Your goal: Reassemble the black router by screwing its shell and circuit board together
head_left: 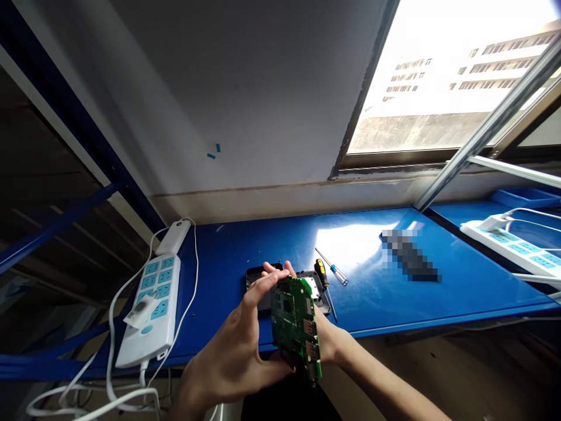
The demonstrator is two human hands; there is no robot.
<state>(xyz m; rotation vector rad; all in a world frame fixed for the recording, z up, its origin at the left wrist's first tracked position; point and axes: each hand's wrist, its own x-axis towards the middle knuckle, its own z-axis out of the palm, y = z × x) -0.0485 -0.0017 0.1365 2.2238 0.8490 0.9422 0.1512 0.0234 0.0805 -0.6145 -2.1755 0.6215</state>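
Note:
A green circuit board (291,316) with metal ports along its right edge stands nearly upright above the table's front edge. My left hand (232,345) grips it from the left, fingers at the top and thumb low on the board. Behind the board is my right hand (328,339), which appears to support its far side; most of its fingers are hidden. Beyond the hands lie a black plastic housing (251,276) and a second housing part (325,305) with a pale inside. A yellow-and-black screwdriver (321,272) rests against that second part. Beside it is a clear-handled screwdriver (338,273).
White power strips lie at the left (127,345) and right (504,242), with loose cables. A pixelated dark object (409,257) is on the blue table (368,304). Metal frame posts (464,123) rise at the right, near a blue tray (526,197).

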